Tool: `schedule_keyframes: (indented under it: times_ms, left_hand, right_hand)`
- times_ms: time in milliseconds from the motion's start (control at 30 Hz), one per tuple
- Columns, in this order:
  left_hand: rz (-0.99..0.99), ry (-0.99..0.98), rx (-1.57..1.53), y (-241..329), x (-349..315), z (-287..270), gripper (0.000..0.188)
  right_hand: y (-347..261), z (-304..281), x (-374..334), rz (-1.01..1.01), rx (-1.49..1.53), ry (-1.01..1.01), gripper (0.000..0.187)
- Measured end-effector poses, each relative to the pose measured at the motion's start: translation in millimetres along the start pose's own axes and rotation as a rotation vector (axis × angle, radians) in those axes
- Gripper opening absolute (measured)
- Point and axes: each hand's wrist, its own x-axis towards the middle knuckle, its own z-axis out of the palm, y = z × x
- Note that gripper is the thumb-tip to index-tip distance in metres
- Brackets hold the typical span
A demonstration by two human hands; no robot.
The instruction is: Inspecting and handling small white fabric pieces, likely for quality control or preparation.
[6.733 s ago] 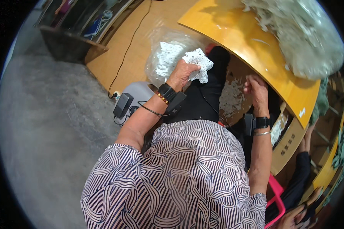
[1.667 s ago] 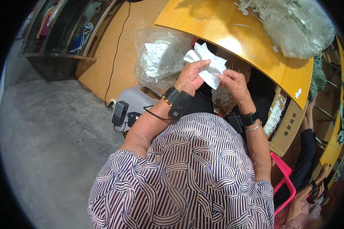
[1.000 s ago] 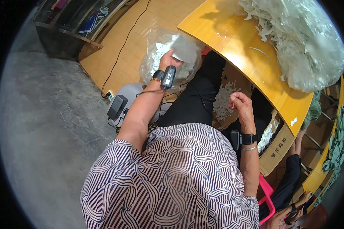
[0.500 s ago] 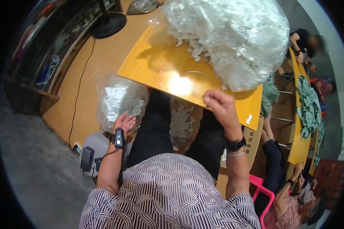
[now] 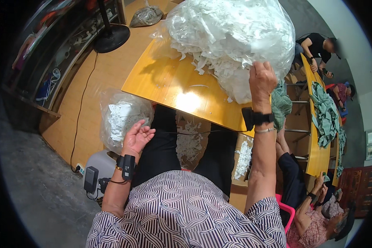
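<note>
A large clear plastic bag (image 5: 235, 37) bulging with white paper-like scraps lies on the yellow table (image 5: 153, 78). My right hand (image 5: 263, 80) is raised at the bag's near right side, fingers curled together. Whether anything is between those fingers is hidden, and I cannot tell if they touch the plastic. My left hand (image 5: 138, 135) hovers palm up beside my thigh, its fingers loosely spread and holding nothing. Just past it, left of the table, sits a smaller clear bag (image 5: 126, 113) of white pieces. One thin curved strip (image 5: 199, 85) rests on the tabletop.
Loose scraps (image 5: 189, 140) lie below, between my legs. A cardboard box (image 5: 243, 161) with white bits stands under my right forearm. Green cloth (image 5: 324, 111) covers part of another table at right, where people sit. At far left are a fan base (image 5: 111, 38) and shelves.
My right hand has moved up and to the right, from above the table's near edge to the big bag. The left hand has risen slightly. The view has shifted a little.
</note>
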Motion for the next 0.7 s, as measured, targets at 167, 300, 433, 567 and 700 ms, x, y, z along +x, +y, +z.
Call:
schedule_keyframes:
  times_ms: [167, 300, 433, 567, 700]
  left_hand:
    - [-0.108, -0.144, 0.140, -34, -10, 56, 0.026]
    - [-0.225, -0.241, 0.216, -63, -6, 98, 0.024]
    - [-0.310, -0.348, 0.248, -84, 8, 113, 0.025]
    - [-0.390, -0.309, 0.234, -95, 11, 142, 0.026]
    - [-0.252, -0.298, 0.186, -110, 37, 140, 0.036]
  right_hand:
    - [-34, -23, -52, -0.074, 0.180, -0.098, 0.009]
    - [-61, -39, -92, -0.049, 0.427, -0.182, 0.008]
    - [-74, -59, -122, 0.102, 0.615, -0.283, 0.011]
    - [-90, -74, -142, 0.195, 0.782, -0.328, 0.013]
    - [-101, -84, -152, 0.177, 0.818, -0.363, 0.014]
